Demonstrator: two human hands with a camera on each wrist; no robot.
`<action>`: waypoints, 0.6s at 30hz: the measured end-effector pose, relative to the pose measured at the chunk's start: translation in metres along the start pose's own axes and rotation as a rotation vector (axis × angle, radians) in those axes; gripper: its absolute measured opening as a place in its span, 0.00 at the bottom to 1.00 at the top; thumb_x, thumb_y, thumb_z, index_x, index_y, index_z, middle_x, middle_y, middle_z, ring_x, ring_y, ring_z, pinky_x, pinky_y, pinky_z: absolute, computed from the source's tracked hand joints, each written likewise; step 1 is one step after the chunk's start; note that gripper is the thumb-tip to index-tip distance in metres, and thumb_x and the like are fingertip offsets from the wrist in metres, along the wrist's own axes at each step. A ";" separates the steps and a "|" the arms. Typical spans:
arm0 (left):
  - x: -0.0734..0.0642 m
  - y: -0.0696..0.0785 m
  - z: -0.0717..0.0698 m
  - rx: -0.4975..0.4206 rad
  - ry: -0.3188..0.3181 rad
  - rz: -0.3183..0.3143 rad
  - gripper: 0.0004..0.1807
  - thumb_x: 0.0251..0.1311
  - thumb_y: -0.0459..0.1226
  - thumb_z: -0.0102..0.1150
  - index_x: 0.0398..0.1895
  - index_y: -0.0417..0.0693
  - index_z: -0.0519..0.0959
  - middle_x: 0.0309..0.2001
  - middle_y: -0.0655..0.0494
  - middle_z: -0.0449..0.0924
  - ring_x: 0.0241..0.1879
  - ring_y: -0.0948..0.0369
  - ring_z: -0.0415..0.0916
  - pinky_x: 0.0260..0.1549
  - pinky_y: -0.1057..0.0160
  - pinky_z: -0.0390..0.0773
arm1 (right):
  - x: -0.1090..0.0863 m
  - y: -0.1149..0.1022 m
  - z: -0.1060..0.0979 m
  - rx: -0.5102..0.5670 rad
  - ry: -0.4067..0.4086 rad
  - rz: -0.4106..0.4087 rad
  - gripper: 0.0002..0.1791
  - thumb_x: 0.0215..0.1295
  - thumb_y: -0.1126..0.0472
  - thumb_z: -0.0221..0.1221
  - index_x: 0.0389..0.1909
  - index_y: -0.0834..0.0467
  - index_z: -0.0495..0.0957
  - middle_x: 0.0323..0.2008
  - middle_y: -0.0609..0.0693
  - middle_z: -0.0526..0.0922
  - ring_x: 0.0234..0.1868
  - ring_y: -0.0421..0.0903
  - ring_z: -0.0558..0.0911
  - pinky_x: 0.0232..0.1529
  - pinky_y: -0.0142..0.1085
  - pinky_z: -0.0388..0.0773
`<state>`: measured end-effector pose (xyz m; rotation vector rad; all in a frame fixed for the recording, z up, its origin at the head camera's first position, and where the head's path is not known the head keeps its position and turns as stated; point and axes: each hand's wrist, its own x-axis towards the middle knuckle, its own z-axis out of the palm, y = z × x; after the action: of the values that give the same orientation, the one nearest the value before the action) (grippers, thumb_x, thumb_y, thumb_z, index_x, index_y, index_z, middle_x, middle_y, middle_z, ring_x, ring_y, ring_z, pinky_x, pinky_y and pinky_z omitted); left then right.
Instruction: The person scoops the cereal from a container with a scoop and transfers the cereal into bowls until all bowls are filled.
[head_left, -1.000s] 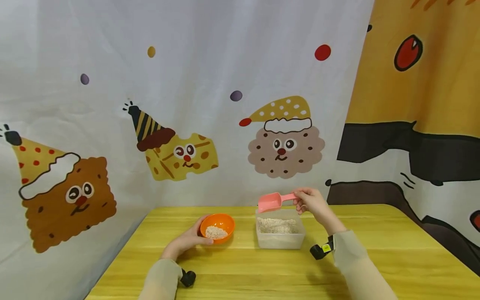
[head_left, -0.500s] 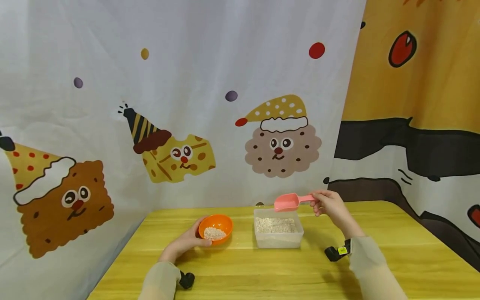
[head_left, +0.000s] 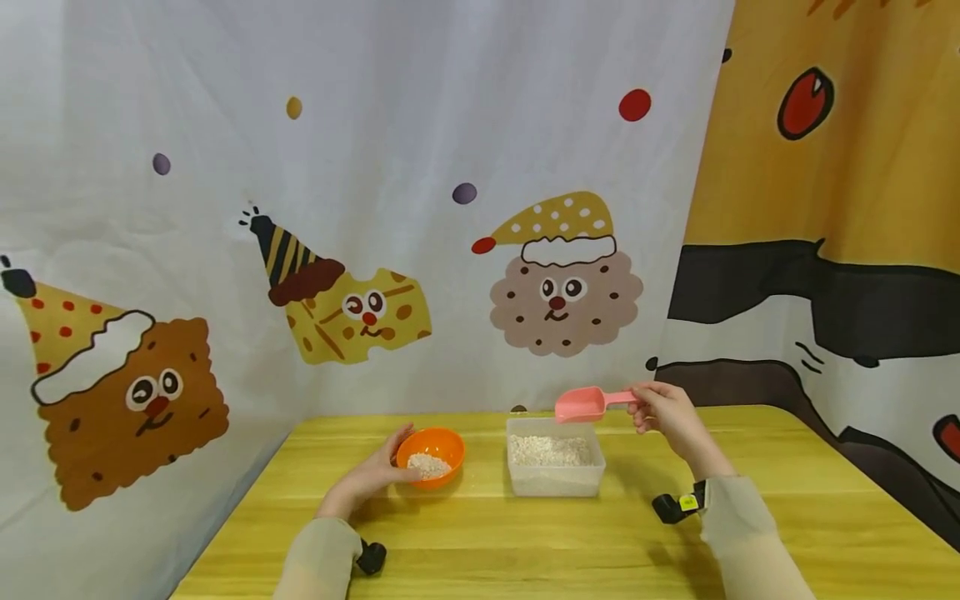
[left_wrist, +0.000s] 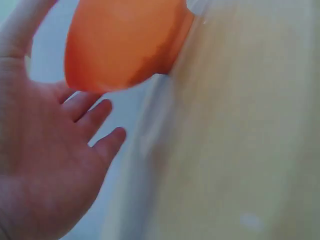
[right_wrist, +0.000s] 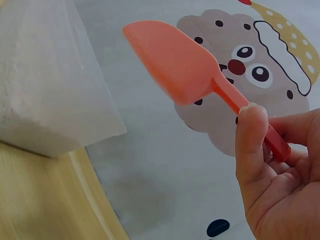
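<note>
An orange bowl [head_left: 450, 446] with some oat flakes [head_left: 428, 465] in it stands on the table at the left. My left hand [head_left: 377, 472] lies beside the bowl, its thumb and fingers spread loosely about the near side. In the left wrist view the fingers [left_wrist: 102, 120] are apart and the bowl [left_wrist: 120, 45] is beyond them; contact is hard to tell. My right hand [head_left: 667, 412] pinches the handle of a pink scoop [head_left: 581, 405]. The scoop is held above the right back side of a clear plastic tub [head_left: 557, 482], which contains oats [head_left: 551, 451]. No oats show in the scoop's bowl.
The yellow wood-grain table [head_left: 480, 554] carries bowl and tub, with a gap between them. A white cartoon-printed curtain [head_left: 465, 333] hangs close behind its back edge. Both forearms wear a black wrist camera.
My right hand has carried the scoop to the right, from over the tub's left part towards its right side. The left hand's fingers have loosened from the bowl, which stays in place.
</note>
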<state>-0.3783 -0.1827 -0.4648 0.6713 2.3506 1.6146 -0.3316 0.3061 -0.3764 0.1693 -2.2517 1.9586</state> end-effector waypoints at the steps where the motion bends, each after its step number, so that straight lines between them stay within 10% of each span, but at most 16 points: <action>1: 0.002 0.004 0.000 0.028 0.020 0.015 0.53 0.57 0.41 0.68 0.77 0.40 0.42 0.75 0.37 0.44 0.72 0.41 0.44 0.66 0.39 0.48 | 0.000 0.000 -0.001 -0.001 0.001 0.002 0.21 0.77 0.58 0.47 0.52 0.75 0.70 0.25 0.51 0.78 0.21 0.40 0.76 0.25 0.33 0.79; 8: 0.015 0.051 0.010 0.149 0.120 0.114 0.47 0.61 0.45 0.64 0.77 0.49 0.47 0.76 0.45 0.45 0.72 0.39 0.42 0.65 0.35 0.47 | 0.000 0.003 -0.005 -0.017 0.015 0.002 0.21 0.76 0.58 0.47 0.52 0.75 0.70 0.25 0.51 0.78 0.21 0.40 0.76 0.25 0.33 0.80; 18: 0.040 0.096 0.066 0.189 -0.008 0.148 0.51 0.56 0.51 0.67 0.78 0.63 0.47 0.77 0.53 0.42 0.73 0.44 0.44 0.63 0.37 0.55 | 0.000 0.004 -0.006 -0.029 0.017 -0.004 0.21 0.76 0.58 0.47 0.51 0.75 0.70 0.26 0.53 0.78 0.21 0.41 0.75 0.25 0.34 0.80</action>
<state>-0.3620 -0.0800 -0.3975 0.9066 2.5233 1.4518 -0.3321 0.3128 -0.3791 0.1533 -2.2662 1.9172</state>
